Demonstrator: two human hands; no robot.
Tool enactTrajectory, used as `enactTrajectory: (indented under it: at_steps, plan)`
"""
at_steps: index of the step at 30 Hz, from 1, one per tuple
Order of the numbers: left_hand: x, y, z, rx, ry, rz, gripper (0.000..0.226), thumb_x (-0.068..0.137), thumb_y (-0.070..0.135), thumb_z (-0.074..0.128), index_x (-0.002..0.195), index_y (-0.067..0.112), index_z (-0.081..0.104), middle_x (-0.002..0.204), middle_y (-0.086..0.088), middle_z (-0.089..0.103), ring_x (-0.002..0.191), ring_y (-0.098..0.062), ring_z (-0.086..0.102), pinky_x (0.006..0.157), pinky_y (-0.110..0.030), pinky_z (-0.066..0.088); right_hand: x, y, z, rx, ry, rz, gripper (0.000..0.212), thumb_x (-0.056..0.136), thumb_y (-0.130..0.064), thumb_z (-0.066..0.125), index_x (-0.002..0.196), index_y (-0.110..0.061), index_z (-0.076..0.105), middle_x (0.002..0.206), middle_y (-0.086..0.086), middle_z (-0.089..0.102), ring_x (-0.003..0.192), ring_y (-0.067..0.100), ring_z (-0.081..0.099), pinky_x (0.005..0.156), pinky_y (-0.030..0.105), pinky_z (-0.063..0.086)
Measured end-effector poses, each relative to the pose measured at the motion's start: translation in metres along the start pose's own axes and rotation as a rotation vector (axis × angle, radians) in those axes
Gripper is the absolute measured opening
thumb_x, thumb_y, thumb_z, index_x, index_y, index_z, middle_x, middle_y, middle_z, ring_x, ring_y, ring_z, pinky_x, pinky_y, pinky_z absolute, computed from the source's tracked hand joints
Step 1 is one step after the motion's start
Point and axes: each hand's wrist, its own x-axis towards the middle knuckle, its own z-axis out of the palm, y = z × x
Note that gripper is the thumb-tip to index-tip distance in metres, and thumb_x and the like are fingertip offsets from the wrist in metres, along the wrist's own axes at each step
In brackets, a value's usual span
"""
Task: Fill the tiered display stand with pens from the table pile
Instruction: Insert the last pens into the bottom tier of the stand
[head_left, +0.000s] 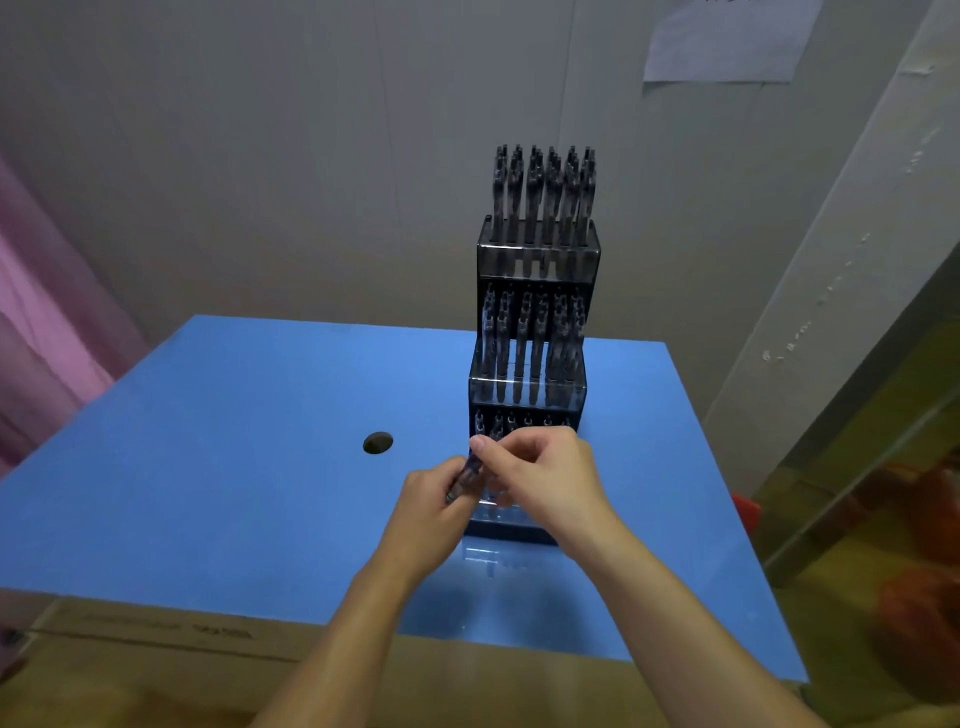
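Note:
A dark, see-through tiered display stand (537, 260) rises in three steps on the blue table (234, 467). Its top and middle tiers hold several upright dark pens (543, 192). Several pen tops show in the lowest tier, partly hidden behind my hands. My left hand (434, 501) grips a dark pen (465, 478) that slants up to the right, just left of the lowest tier. My right hand (545, 475) pinches the upper end of that same pen with thumb and forefinger, right in front of the lowest tier. No pen pile shows on the table.
A round hole (377, 442) is cut into the tabletop left of the stand. Pink fabric (47, 332) hangs at the far left. Cardboard (156, 665) lies below the table's near edge. A sheet of paper (727, 41) is stuck on the wall.

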Motion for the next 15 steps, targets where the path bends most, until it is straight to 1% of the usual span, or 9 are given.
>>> enactTrajectory:
  at_steps: [2, 4, 5, 7, 9, 11, 12, 13, 15]
  plan:
    - [0.001, -0.001, 0.001, 0.058, 0.005, 0.022, 0.036, 0.102, 0.016, 0.058, 0.076, 0.04, 0.063, 0.062, 0.011, 0.06, 0.058, -0.015, 0.052, 0.059, -0.045, 0.046, -0.001, 0.0, -0.002, 0.002, 0.012, 0.027, 0.025, 0.085, -0.036, 0.077, 0.068, -0.018, 0.078, 0.065, -0.002, 0.074, 0.07, 0.018, 0.074, 0.073, 0.044, 0.064]
    - [0.002, -0.003, 0.003, 0.097, 0.0, 0.041, 0.043, 0.1, 0.015, 0.057, 0.074, 0.05, 0.059, 0.063, 0.014, 0.059, 0.058, -0.017, 0.054, 0.058, -0.046, 0.046, -0.002, 0.0, -0.005, -0.009, 0.005, 0.047, 0.021, 0.082, -0.035, 0.079, 0.069, -0.019, 0.079, 0.065, -0.003, 0.074, 0.07, 0.017, 0.074, 0.074, 0.043, 0.064]
    - [0.002, -0.005, 0.004, 0.108, -0.002, 0.051, 0.04, 0.098, 0.017, 0.057, 0.075, 0.05, 0.058, 0.063, 0.013, 0.06, 0.06, -0.02, 0.055, 0.059, -0.047, 0.048, -0.002, 0.0, -0.006, -0.022, -0.003, 0.056, 0.02, 0.081, -0.035, 0.08, 0.069, -0.019, 0.079, 0.065, -0.003, 0.075, 0.07, 0.016, 0.075, 0.074, 0.043, 0.065]
    - [0.001, -0.009, 0.005, 0.128, -0.007, 0.056, 0.023, 0.092, 0.026, 0.055, 0.075, 0.041, 0.055, 0.063, 0.009, 0.057, 0.061, -0.023, 0.054, 0.059, -0.052, 0.049, -0.003, 0.0, -0.008, -0.045, -0.013, 0.08, 0.018, 0.079, -0.031, 0.08, 0.068, -0.017, 0.078, 0.064, -0.002, 0.074, 0.066, 0.016, 0.074, 0.073, 0.041, 0.065]
    - [0.001, -0.012, 0.005, 0.147, -0.011, 0.047, 0.02, 0.089, 0.033, 0.054, 0.071, 0.038, 0.048, 0.061, 0.006, 0.054, 0.06, -0.023, 0.051, 0.058, -0.052, 0.047, -0.002, 0.0, -0.011, -0.041, 0.009, 0.092, 0.019, 0.081, -0.025, 0.077, 0.066, -0.014, 0.077, 0.062, 0.0, 0.073, 0.058, 0.013, 0.07, 0.072, 0.039, 0.065]
    - [0.002, -0.016, 0.004, 0.158, -0.001, 0.04, 0.026, 0.092, 0.034, 0.055, 0.069, 0.037, 0.044, 0.061, 0.003, 0.056, 0.057, -0.02, 0.048, 0.054, -0.045, 0.042, -0.001, 0.0, -0.016, -0.022, 0.068, 0.093, 0.021, 0.084, -0.019, 0.072, 0.065, -0.013, 0.076, 0.06, 0.002, 0.072, 0.055, 0.013, 0.067, 0.068, 0.035, 0.064]
    - [0.003, -0.016, 0.002, 0.149, 0.01, 0.035, 0.03, 0.094, 0.031, 0.056, 0.068, 0.037, 0.044, 0.061, 0.003, 0.056, 0.054, -0.016, 0.043, 0.052, -0.04, 0.038, 0.001, 0.0, -0.019, 0.005, 0.105, 0.092, 0.02, 0.085, -0.016, 0.071, 0.066, -0.013, 0.077, 0.061, 0.003, 0.073, 0.056, 0.014, 0.069, 0.067, 0.034, 0.064]
    - [0.004, -0.018, 0.001, 0.128, 0.03, 0.024, 0.035, 0.096, 0.027, 0.058, 0.066, 0.037, 0.044, 0.058, 0.005, 0.053, 0.052, -0.012, 0.037, 0.052, -0.033, 0.033, 0.003, 0.001, -0.022, 0.043, 0.139, 0.086, 0.019, 0.087, -0.014, 0.069, 0.069, -0.014, 0.077, 0.064, 0.003, 0.074, 0.059, 0.016, 0.072, 0.07, 0.037, 0.065]
    - [0.004, -0.018, -0.002, 0.065, 0.078, -0.011, 0.042, 0.1, 0.018, 0.06, 0.063, 0.031, 0.043, 0.053, 0.011, 0.041, 0.052, -0.01, 0.029, 0.051, -0.027, 0.024, 0.007, 0.002, -0.027, 0.146, 0.192, 0.059, 0.016, 0.092, -0.012, 0.067, 0.078, -0.013, 0.075, 0.07, 0.005, 0.076, 0.067, 0.022, 0.076, 0.076, 0.046, 0.065]
